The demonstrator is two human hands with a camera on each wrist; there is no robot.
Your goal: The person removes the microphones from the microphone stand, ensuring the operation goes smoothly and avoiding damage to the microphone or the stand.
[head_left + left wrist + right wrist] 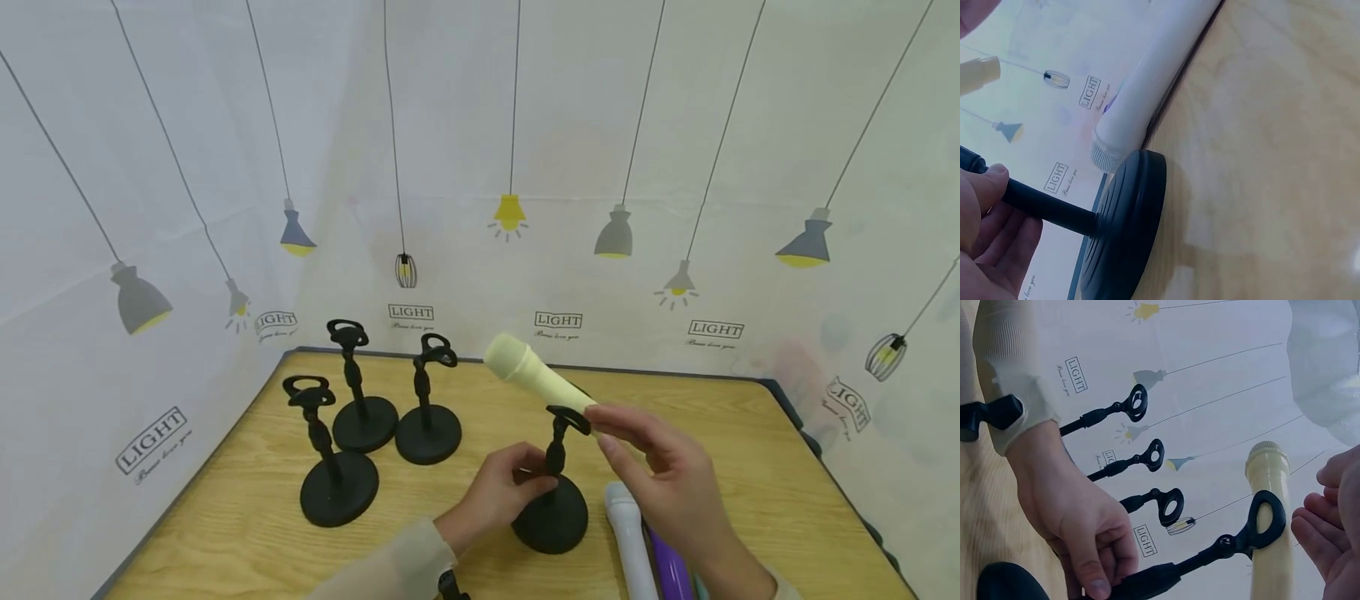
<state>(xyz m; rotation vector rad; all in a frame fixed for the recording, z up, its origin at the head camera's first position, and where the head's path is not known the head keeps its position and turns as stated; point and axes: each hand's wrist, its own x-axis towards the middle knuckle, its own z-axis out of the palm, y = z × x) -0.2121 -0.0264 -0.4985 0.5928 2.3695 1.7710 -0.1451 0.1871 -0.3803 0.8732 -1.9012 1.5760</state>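
Observation:
A pale yellow microphone sits tilted in the clip of a black desktop microphone stand, its head toward the upper left. One clip loop lies across its handle in the right wrist view. My left hand pinches the stand's pole just above the round base. Beside the handle's lower end is my right hand, fingers loosely bent; the right wrist view shows a gap between the fingers and the handle. The handle end sticks out free in the left wrist view.
Several other black stands, with nothing in their clips, stand at the left, one of them nearest. A white microphone and a purple one lie at the front right, with a teal thing partly hidden. A lamp-printed curtain surrounds the wooden table.

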